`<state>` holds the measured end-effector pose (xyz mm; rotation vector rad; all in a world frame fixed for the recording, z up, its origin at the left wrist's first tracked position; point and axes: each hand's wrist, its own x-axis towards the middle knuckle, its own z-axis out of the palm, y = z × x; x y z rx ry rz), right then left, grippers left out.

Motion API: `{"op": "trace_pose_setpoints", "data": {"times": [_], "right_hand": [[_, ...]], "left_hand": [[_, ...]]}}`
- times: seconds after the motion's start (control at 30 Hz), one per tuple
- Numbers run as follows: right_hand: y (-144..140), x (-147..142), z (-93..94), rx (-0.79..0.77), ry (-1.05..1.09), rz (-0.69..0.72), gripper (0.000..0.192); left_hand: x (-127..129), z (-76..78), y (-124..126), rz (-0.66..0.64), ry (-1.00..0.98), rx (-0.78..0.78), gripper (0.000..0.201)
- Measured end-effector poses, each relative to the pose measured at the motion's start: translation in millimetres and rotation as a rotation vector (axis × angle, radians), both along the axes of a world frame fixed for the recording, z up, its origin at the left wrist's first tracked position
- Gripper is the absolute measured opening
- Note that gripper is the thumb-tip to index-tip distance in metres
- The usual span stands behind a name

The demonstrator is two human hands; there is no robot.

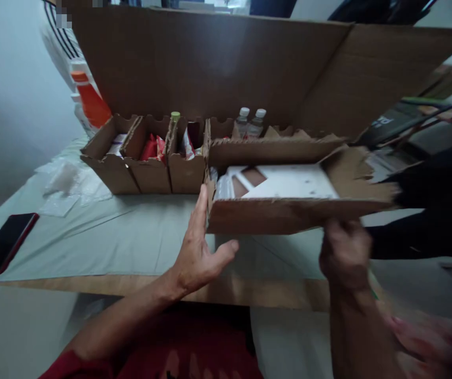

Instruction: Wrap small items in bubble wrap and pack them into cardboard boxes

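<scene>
far left on the table [103, 242] lies a dark phone [2, 243], then crumpled clear plastic [70, 181] and three small cardboard compartments [143, 158] with red packets, an orange-capped bottle [89, 97] behind them. my left hand [198, 252] stands edge-on, fingers straight and together with the thumb spread, pressed against the left end of the long cardboard tray [285, 213], gripping nothing. the tray sits near the table's middle, its front wall raw brown and ragged-edged, white card inserts [289, 181] loose inside, two clear bottles [251, 122] just behind it. my right hand [344, 252] is blurred under the front wall; i cannot tell whether its fingers are clamped on it. i reckon the thin wall could buckle or tear if squeezed unevenly, and the inserts could slide out if it tips.
</scene>
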<state>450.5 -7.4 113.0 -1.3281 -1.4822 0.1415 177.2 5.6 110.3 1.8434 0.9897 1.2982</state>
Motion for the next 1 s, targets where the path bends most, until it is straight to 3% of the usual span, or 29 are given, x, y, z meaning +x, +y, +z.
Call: {"op": "trace_pose_setpoints", "data": {"times": [0.07, 0.13, 0.27, 0.47, 0.67, 0.87, 1.0], "right_hand": [[4.9, 8.8, -34.0, -0.070, 0.100, -0.015, 0.038], [20.0, 11.4, -56.6, -0.102, 0.206, -0.018, 0.046], [48.8, 11.4, -72.2, -0.149, 0.296, -0.051, 0.060], [57.9, 8.7, -75.5, -0.149, 0.258, -0.197, 0.067], [66.5, 1.5, -68.5, -0.055, 0.246, -0.057, 0.059], [76.8, 13.0, -61.4, -0.134, 0.372, 0.029, 0.066], [74.0, 29.2, -69.2, -0.144, 0.440, 0.063, 0.070]], "left_hand": [[6.0, -30.5, -12.6, 0.001, -0.011, -0.114, 0.095], [13.7, -54.7, -19.9, -0.007, -0.024, -0.179, 0.101], [33.6, -78.9, -37.6, -0.059, -0.007, -0.218, 0.104], [52.0, -80.4, -67.8, -0.205, 0.029, -0.194, 0.104], [63.8, -72.4, -70.2, -0.287, 0.056, -0.208, 0.110], [86.0, -76.8, -61.5, -0.330, 0.029, -0.179, 0.110], [109.4, -75.5, -51.8, -0.358, 0.019, -0.180, 0.109]]}}
